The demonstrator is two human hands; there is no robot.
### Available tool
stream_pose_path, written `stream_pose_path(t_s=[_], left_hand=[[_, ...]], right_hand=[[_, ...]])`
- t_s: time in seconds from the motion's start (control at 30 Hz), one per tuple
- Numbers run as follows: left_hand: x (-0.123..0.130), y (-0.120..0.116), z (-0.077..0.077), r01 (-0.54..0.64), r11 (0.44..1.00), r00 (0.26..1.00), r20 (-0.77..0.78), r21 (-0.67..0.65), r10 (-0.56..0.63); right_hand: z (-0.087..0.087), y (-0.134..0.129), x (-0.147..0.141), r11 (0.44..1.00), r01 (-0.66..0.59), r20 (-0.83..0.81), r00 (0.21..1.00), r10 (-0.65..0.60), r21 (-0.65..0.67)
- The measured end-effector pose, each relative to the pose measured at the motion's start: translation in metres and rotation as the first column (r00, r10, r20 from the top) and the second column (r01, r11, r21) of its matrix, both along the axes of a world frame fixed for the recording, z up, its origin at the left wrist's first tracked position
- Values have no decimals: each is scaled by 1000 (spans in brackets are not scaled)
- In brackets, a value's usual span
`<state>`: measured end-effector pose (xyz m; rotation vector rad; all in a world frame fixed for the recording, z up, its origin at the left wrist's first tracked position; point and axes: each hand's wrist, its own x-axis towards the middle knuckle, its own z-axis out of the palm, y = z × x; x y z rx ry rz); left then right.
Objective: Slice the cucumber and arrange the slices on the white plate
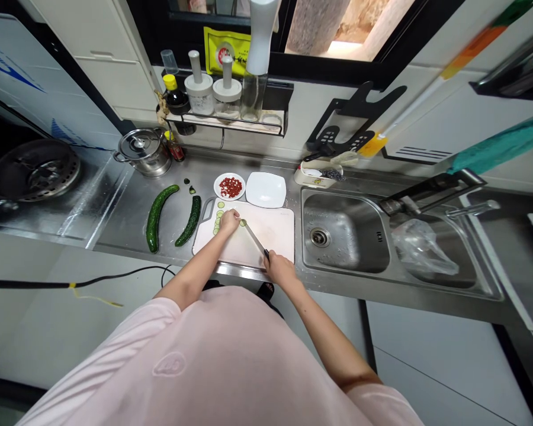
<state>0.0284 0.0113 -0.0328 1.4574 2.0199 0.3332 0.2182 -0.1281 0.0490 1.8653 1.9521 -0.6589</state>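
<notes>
My right hand (281,267) is wrapped round the black handle of a kitchen knife (254,239), whose blade points up and left over the white cutting board (270,228). At the blade's tip is a pale green cucumber slice (243,223). Just left of that slice, my left hand (230,221) is closed above the board, fingers bent together; what they hold, if anything, is hidden. Several cucumber slices (221,205) lie in a row along the board's left side, partly covered by that hand. A whole cucumber (159,218) and a shorter cut cucumber (189,221) rest left of the board.
Behind the board stand a plate of chopped red pieces (231,187) and a white dish (265,189). Cucumber ends (192,189) lie near the short cucumber. A steel pot (145,151) is back left. The sink (344,234) is right, with a plastic bag (424,248) in its second basin.
</notes>
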Motion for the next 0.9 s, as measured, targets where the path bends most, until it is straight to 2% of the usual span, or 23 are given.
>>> stream_pose_path(t_s=[0.57,0.9], left_hand=[[-2,2,-1,5,1000,1000,5,-14,-5],[-2,2,-1,3,1000,1000,5,-7,-3]], right_hand=[[-1,-19,19,1000,-11,16,1000,11,-11],[-4,-13,15,1000,-23,-5,1000,23,0]])
